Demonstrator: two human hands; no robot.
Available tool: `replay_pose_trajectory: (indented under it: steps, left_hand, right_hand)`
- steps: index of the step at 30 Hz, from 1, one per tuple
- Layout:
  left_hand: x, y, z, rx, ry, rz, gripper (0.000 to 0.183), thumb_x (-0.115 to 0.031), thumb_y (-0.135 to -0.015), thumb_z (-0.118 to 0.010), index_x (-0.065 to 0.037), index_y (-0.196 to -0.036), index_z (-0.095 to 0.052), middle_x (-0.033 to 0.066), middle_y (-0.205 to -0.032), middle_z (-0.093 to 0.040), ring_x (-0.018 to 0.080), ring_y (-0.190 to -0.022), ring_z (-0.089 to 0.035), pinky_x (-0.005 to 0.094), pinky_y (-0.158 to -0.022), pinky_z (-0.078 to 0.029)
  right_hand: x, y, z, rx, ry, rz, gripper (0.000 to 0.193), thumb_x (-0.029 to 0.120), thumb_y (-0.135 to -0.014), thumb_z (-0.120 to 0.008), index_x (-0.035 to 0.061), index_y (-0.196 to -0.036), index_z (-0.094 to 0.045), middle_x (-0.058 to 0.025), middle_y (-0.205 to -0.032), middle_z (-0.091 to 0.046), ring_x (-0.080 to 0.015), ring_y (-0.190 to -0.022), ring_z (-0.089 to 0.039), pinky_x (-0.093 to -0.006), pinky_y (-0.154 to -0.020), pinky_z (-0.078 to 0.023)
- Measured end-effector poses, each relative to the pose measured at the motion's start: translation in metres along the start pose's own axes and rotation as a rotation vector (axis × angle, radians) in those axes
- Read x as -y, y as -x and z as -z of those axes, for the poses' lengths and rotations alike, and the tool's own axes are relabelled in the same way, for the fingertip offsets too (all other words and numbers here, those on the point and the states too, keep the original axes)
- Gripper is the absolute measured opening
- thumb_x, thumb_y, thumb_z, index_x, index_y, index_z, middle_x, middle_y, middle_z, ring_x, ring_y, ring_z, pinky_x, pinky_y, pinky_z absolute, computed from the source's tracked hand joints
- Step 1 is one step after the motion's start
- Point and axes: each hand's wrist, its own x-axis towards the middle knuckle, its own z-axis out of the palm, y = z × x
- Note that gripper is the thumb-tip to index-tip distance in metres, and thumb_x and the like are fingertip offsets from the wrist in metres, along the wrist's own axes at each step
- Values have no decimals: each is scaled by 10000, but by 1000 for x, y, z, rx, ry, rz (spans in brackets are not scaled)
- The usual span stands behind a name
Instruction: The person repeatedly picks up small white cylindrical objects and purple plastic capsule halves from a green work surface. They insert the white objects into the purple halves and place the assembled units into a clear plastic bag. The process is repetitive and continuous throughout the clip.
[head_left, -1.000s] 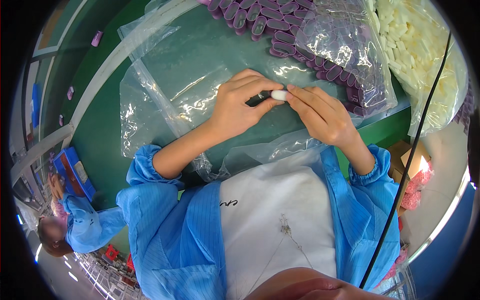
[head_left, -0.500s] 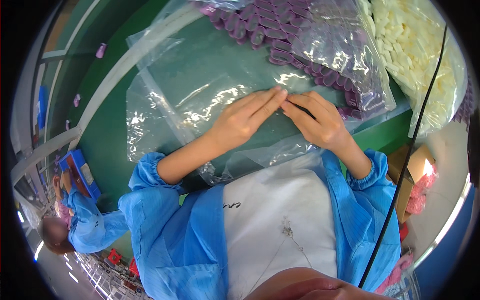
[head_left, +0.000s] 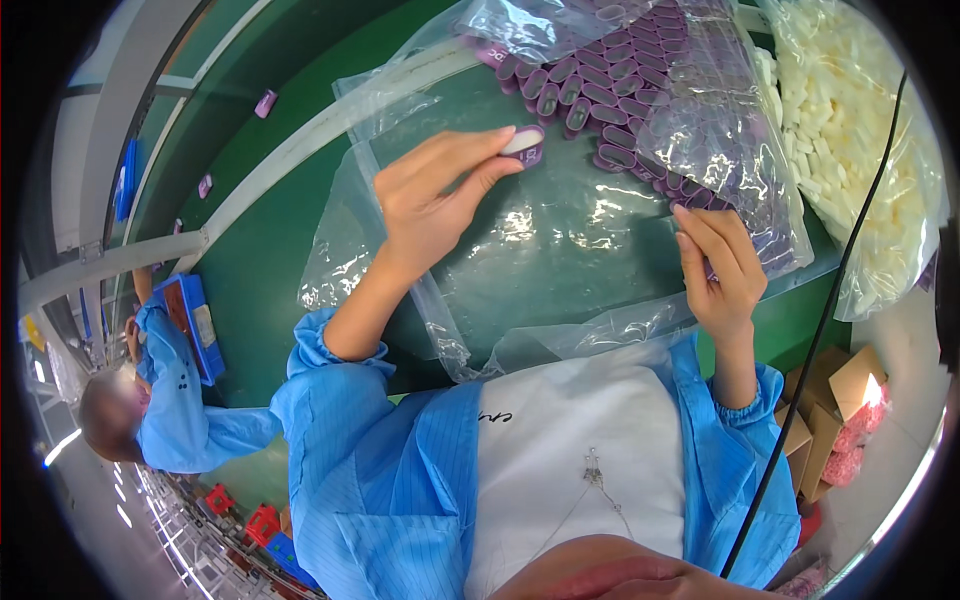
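My left hand (head_left: pixel 430 195) pinches a small purple oval shell (head_left: pixel 530 154) between thumb and fingertips, raised over the plastic sheeting. A white oval insert (head_left: pixel 522 140) shows in the shell's upper end. My right hand (head_left: pixel 722 265) is at the near edge of the purple shells (head_left: pixel 610 85), its fingers curved and the thumb slightly apart from them. Nothing shows between its fingertips. A bit of purple is visible behind its fingers. Many of these shells stand packed together at the far side, oval openings up, partly under clear plastic (head_left: pixel 715 120).
A clear bag of cream-white pieces (head_left: pixel 850 130) lies at the far right. Clear sheeting (head_left: pixel 470 240) covers the green table (head_left: pixel 250 240). A black cable (head_left: pixel 825 310) crosses the right side. Cardboard boxes (head_left: pixel 820 420) stand low right. Another person (head_left: pixel 180 400) sits left by a blue bin (head_left: pixel 205 330).
My hands, together over the sheeting before, have separated. The left has moved left and away from me with the purple shell; the right has shifted right towards the packed shells.
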Motion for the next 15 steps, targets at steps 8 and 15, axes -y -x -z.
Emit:
replay_pose_trajectory:
  steps: [8,15]
  left_hand:
    - [-1,-12,-5,28,-118,-278,269,15,-728,-846,23,-954,-700,181,-900,-751,273,-816,-745,318,-690,-589]
    - [10,-12,-7,106,-300,-354,226,-16,-716,-842,-5,-907,-721,109,-929,-734,248,-773,-715,311,-650,-582]
  right_hand:
    - [0,-1,0,46,19,53,275,-79,-757,-740,-49,-1029,-713,-132,-909,-676,-254,-730,-629,-329,-618,-504]
    - [-1,5,-2,18,16,56,262,-69,-745,-752,-49,-1003,-709,-137,-899,-671,-267,-710,-623,-355,-607,-503]
